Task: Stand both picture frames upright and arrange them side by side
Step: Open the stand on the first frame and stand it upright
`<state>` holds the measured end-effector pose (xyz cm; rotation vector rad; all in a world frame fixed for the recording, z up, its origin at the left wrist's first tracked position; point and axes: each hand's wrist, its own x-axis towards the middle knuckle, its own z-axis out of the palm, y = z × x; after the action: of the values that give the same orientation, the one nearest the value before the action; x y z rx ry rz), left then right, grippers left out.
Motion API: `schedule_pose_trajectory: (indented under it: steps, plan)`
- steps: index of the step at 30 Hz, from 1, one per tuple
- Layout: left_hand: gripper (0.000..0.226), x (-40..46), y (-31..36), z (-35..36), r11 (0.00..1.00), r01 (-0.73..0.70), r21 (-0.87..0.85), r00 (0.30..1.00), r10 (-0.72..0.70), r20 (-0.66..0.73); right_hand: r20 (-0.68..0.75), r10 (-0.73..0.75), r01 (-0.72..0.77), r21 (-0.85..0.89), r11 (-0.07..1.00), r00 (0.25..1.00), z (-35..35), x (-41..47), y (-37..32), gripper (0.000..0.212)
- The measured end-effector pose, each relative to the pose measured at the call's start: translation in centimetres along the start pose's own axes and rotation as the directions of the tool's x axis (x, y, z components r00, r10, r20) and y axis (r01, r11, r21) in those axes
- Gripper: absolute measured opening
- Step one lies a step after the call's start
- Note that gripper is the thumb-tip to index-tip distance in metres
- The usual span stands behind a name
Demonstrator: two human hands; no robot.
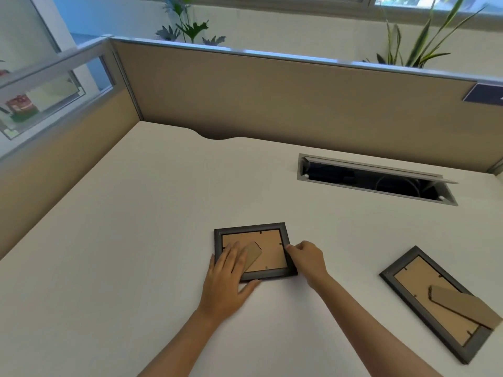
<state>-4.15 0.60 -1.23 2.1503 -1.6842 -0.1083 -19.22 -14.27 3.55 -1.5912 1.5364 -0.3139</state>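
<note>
A small dark picture frame (pixel 269 240) lies face down on the white desk (pixel 136 240), its brown cardboard back and folded stand showing. My left hand (pixel 227 278) rests flat on its lower left corner, fingers spread over the stand, thumb under the near edge. My right hand (pixel 307 258) pinches the frame's right edge with curled fingers. A second, larger dark frame (pixel 408 278) lies face down at the right, turned at an angle, its cardboard stand (pixel 462 306) partly lifted; neither hand touches it.
An open cable tray slot (pixel 375 180) is sunk into the desk behind the frames. Tan partition walls (pixel 272 99) close the back and left sides. A curved notch (pixel 215 136) cuts the desk's rear edge. Plants (pixel 190 25) stand beyond the partition.
</note>
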Motion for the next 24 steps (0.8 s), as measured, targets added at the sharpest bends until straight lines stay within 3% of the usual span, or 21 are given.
schedule_pose_trajectory:
  steps: [5, 9, 11, 14, 16, 18, 21, 23, 24]
  plan:
    - [0.073, 0.0, -0.2, 0.0, 1.0, -0.006, -0.009, 1.0, 0.006, -0.003, 0.228, 0.073, -0.119, 0.197, 0.973, 0.971, -0.9, 0.7, -0.1, 0.029]
    - [0.079, 0.3, -0.4, 0.0, 0.996, -0.037, 0.079, 0.999, 0.039, -0.023, 0.371, 0.016, -0.157, 0.354, 0.922, 0.929, -1.8, 0.3, -0.6, 0.026]
    - [0.085, 0.8, -0.6, -0.6, 0.995, -0.057, 0.078, 0.993, 0.064, -0.099, 0.39, -0.031, -0.141, 0.405, 0.903, 0.92, -2.3, -0.2, -1.2, 0.026]
    - [0.071, 2.3, -0.3, -2.4, 0.994, -0.078, -0.079, 0.962, 0.054, -0.268, 0.385, -0.117, -0.129, 0.556, 0.821, 0.915, -3.3, -0.6, -2.4, 0.036]
    - [0.055, 3.5, 0.7, -4.1, 0.967, -0.027, -0.254, 0.952, -0.052, -0.301, 0.343, -0.136, -0.119, 0.628, 0.769, 0.929, -3.9, -0.8, -3.4, 0.042]
    - [0.033, 4.8, 2.3, -5.6, 0.871, 0.042, -0.49, 0.934, -0.208, -0.289, 0.286, -0.149, -0.049, 0.584, 0.81, 0.946, -4.3, -0.9, -4.1, 0.043]
    - [0.027, 6.4, 4.5, -6.9, 0.512, 0.222, -0.83, 0.905, -0.424, -0.019, 0.242, -0.157, 0.042, 0.422, 0.906, 0.957, -4.3, -0.9, -4.1, 0.05]
    - [0.03, 6.8, 5.8, -7.3, 0.294, 0.318, -0.901, 0.881, -0.443, 0.166, 0.248, -0.147, 0.031, 0.419, 0.907, 0.957, -3.8, -1.0, -4.0, 0.053]
    - [0.031, 6.8, 6.4, -7.4, 0.235, 0.344, -0.909, 0.872, -0.439, 0.216, 0.249, -0.136, 0.011, 0.444, 0.896, 0.959, -3.6, -1.0, -4.0, 0.051]
